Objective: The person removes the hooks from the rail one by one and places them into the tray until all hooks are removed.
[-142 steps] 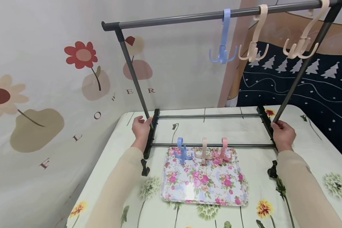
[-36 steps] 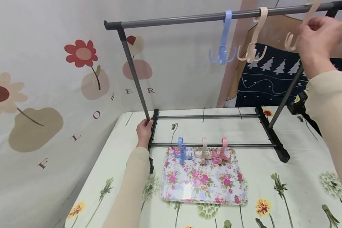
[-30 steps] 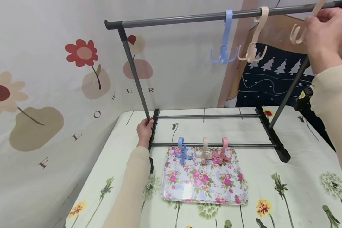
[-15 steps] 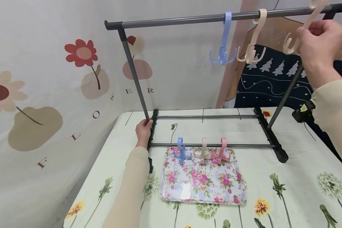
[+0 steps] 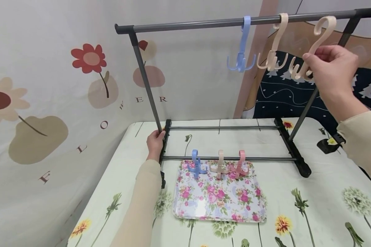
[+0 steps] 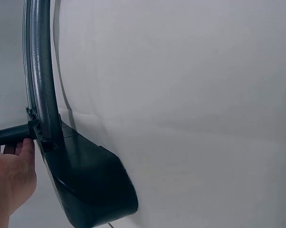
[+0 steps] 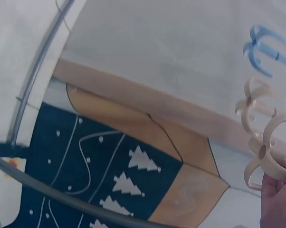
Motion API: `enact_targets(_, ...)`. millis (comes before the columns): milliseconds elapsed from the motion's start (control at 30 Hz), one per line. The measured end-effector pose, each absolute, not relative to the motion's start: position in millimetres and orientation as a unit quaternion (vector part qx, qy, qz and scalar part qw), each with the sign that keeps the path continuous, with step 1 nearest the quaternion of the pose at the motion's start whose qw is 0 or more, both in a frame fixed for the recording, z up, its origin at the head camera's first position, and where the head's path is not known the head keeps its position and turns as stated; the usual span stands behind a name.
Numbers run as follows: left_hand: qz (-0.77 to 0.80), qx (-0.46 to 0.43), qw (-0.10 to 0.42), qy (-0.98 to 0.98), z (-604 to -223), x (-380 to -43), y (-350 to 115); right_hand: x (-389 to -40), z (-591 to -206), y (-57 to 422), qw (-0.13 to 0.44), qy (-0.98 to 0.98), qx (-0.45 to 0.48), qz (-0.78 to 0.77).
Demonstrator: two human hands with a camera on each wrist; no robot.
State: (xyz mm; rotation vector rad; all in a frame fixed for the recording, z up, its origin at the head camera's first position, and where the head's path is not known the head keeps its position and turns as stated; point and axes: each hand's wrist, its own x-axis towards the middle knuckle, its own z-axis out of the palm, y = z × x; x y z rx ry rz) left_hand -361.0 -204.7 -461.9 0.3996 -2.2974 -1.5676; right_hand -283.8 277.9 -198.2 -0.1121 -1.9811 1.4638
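Observation:
In the head view, my right hand [image 5: 335,70] pinches a beige four-prong hanging hook [image 5: 326,29] by its stem. The hook's curved top is off the rack's upper bar [image 5: 188,24] and sits just below it. The right wrist view shows the held hook [image 7: 264,152] at the right edge, above the hand [image 7: 281,204]. A blue hook [image 5: 242,44] and another beige hook [image 5: 276,44] hang from that bar. My left hand [image 5: 155,144] grips the lower left of the rack, where the post [image 5: 148,85] meets the black foot. The left wrist view shows fingers behind a dark tube [image 6: 12,135].
A blue hook [image 5: 197,166], a beige hook [image 5: 219,168] and a pink hook [image 5: 240,166] hang on the low front bar [image 5: 269,159]. Below them lies a floral tray [image 5: 219,202] on the flower-print tablecloth [image 5: 327,206]. The rack's right foot [image 5: 296,154] stands behind, at right.
My right hand left the rack's lower right post, rose to the rightmost beige hook, took hold of it and brought it off the bar, down and leftward. My left hand stays at the left foot.

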Motion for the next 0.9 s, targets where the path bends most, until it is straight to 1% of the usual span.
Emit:
enact_targets(333,-0.554,0.142,0.166,-0.803,-463.9,-364.6,-204.8,-266.3,-213.4,254.2,0.289,-0.748,-0.004,0.597)
enact_targets(533,-0.553,0.143,0.165,-0.804,-465.7,-366.4,-206.5,-257.7,-222.9,234.8,0.262,-0.772,0.014,0.578)
enact_targets(900,-0.56,0.147,0.16,-0.8,-466.3,-367.3,-206.8,-234.0,-249.1,195.6,0.231,-0.818,0.071,0.523)
